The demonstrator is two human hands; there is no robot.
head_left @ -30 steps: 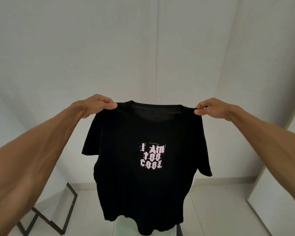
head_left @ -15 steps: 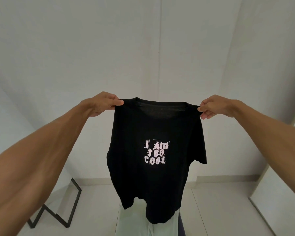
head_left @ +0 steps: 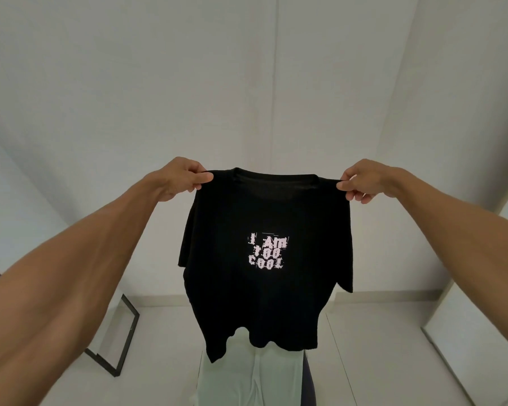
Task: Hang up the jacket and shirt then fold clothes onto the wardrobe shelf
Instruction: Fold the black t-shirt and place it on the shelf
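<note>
A white wall (head_left: 129, 83) fills most of the view, with a thin vertical seam running down it above the shirt. Below it a pale floor (head_left: 165, 332) meets the wall at a low skirting. A white panel (head_left: 481, 332) stands at the right edge; what it belongs to cannot be told.

The black T-shirt (head_left: 264, 303) hangs in the air in the middle of the view, held up in front of the wall and clear of the floor. Its front faces the camera, the neckline is at the top, and both short sleeves droop at the sides. The hem is uneven, with the left corner hanging lower than the rest.

Two bare forearms reach in from the lower corners toward the shirt's shoulders. Beneath the hem lies a pale, light-green cloth (head_left: 247, 376), with a dark blue-grey shape (head_left: 310, 382) just beside it on the right; neither can be made out further. A black frame (head_left: 123, 332) leans at an angle on the floor to the left.

The left hand (head_left: 182, 180) pinches the shirt's left shoulder seam, its fingers (head_left: 203, 177) closed tight on the fabric. The right hand (head_left: 364, 181) pinches the other shoulder in the same way, its fingers (head_left: 352, 196) curled under the cloth.

A small pinkish-white print (head_left: 266, 252) on the chest reads "I AM TOO COOL".
</note>
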